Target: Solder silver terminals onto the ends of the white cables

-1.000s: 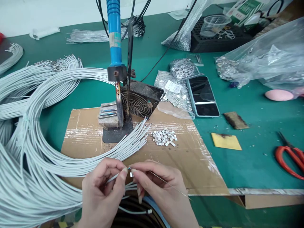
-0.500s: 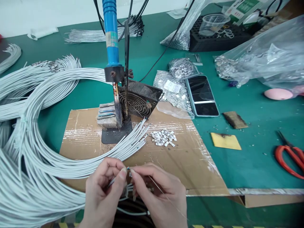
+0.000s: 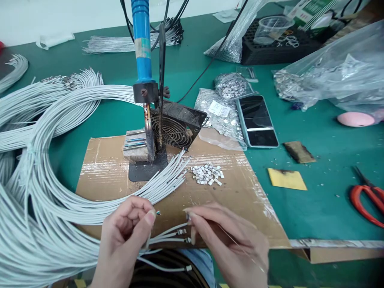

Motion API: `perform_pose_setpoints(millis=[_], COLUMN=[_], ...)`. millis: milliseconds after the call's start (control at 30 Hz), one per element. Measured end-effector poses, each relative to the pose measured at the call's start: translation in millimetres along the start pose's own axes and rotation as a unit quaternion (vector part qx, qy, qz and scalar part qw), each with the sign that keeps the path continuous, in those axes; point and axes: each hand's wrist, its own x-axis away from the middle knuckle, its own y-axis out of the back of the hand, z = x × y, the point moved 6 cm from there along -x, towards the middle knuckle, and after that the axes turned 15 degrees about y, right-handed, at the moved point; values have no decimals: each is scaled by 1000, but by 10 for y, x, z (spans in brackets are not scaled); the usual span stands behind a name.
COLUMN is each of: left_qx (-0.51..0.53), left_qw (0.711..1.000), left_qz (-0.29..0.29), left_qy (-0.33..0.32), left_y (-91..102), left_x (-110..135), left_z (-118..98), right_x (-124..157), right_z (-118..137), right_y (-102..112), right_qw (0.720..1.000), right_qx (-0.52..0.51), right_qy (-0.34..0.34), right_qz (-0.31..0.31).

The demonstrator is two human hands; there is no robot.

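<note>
My left hand is closed, pinching the stripped tip of a thin white wire between thumb and forefinger. Several finished white wires with metal ends fan out below it. My right hand sits a little to the right, its thumb and forefinger pinched together at about; what they hold is too small to make out. A thin strand of solder wire runs across the right hand. Both hands hover over the near edge of the cardboard sheet.
A blue-handled soldering iron stands clamped upright beside a small fan. White wire bundles curve in from the left. A pile of small metal terminals, a phone, red scissors and plastic bags lie around.
My hands were pinched together on the wire tip; now the right hand has pulled away to the right and the left keeps the wire.
</note>
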Motion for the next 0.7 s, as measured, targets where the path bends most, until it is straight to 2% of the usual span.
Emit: perform_pose_setpoints(millis=[167,267,400,533,700], left_qx=[-41,-51,-47,-62,-36], left_qw=[999,998,998,997,999], left_qz=[1,8,-9,28,-13], left_qy=[-23,-29,-31,-36,-24], left_y=[-20,-36,-25,-59,-61], left_x=[26,33,38,36,49], left_z=[-15,-35,-51,-41,-46], right_x=[68,120,126,125,113], right_z=[-162,-216,-200,-194,-187], right_y=[-231,-331,-384,-377,-383], right_qw=[980,964,957,954,950], right_qx=[-165,-209,-241,-238,-247], right_qy=[-101,-157,-159,-181,-178], right_qz=[40,44,35,40,65])
